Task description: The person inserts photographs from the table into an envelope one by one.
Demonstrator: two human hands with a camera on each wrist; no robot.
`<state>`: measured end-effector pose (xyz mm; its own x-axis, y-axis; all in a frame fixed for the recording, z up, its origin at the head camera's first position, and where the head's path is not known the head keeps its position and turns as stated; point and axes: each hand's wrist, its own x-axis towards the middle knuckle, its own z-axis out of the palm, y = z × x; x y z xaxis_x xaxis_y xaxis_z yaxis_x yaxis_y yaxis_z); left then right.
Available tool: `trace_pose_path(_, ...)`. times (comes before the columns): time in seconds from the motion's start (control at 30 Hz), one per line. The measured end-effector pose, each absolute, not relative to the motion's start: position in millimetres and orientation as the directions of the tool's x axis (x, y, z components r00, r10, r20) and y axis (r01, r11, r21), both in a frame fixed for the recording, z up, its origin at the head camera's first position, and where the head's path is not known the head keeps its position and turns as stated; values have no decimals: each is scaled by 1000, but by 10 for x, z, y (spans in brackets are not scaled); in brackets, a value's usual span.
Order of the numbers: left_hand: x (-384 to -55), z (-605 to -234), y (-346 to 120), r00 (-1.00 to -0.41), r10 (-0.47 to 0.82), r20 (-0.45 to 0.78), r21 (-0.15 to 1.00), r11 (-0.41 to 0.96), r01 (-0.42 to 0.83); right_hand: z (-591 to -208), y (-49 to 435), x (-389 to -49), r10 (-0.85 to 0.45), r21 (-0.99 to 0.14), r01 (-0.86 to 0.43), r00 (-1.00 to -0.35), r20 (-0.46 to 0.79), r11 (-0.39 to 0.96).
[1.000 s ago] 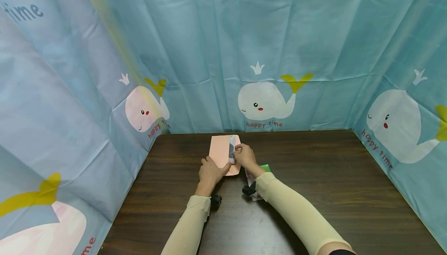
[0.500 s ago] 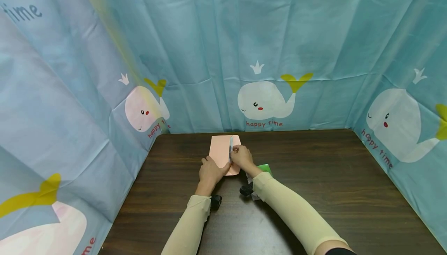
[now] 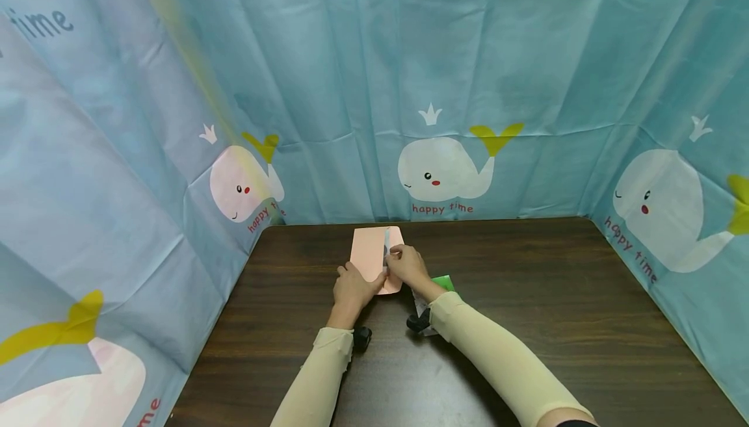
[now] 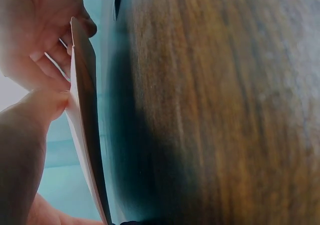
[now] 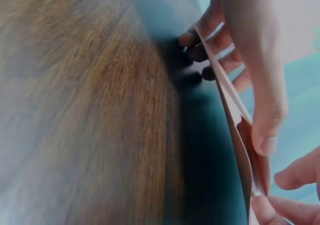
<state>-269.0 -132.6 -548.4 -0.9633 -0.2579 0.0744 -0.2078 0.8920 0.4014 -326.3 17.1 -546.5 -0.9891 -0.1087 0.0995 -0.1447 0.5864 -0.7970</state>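
In the head view a peach envelope (image 3: 367, 245) is held near the table's far edge, its flap spread toward the right. My left hand (image 3: 352, 287) grips its near left part; the right wrist view shows the left thumb on top and fingertips under the envelope (image 5: 232, 112). A narrow strip of a bluish-white card (image 3: 387, 240) shows at the mouth, the rest hidden inside. Over the flap is my right hand (image 3: 411, 267). In the right wrist view one right fingertip (image 5: 262, 206) touches at the envelope's opening, with another finger held apart from it.
Beneath my right wrist lies a flat packet with a green corner (image 3: 445, 283), partly covered by the forearm. The dark wooden table (image 3: 526, 284) meets a blue whale-print curtain (image 3: 351, 89) at the back and sides.
The card has slid left into the envelope, so a narrower strip shows. My right hand moved slightly left with it, and its fingers have since parted a little. The left hand stayed still.
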Motion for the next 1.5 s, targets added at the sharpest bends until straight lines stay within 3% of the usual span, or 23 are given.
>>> trace_pose_path(0.27,-2691,-5477,-1339,-970,-236,64,407,893,-191,-5425,431,-3174,-155,-813,-167,-983,96,558)
trace_pose_path(0.73,-2711,-5495,-1343,-970,-239,53,426,884,-195,-5409,1000,-2961,-136,-760,-161,-986,96,630)
trace_pose_path(1.5,-2696,-5496,-1345,-970,-233,72,413,892,-183,-5475,1698,-2263,-112,-587,-109,-993,31,803)
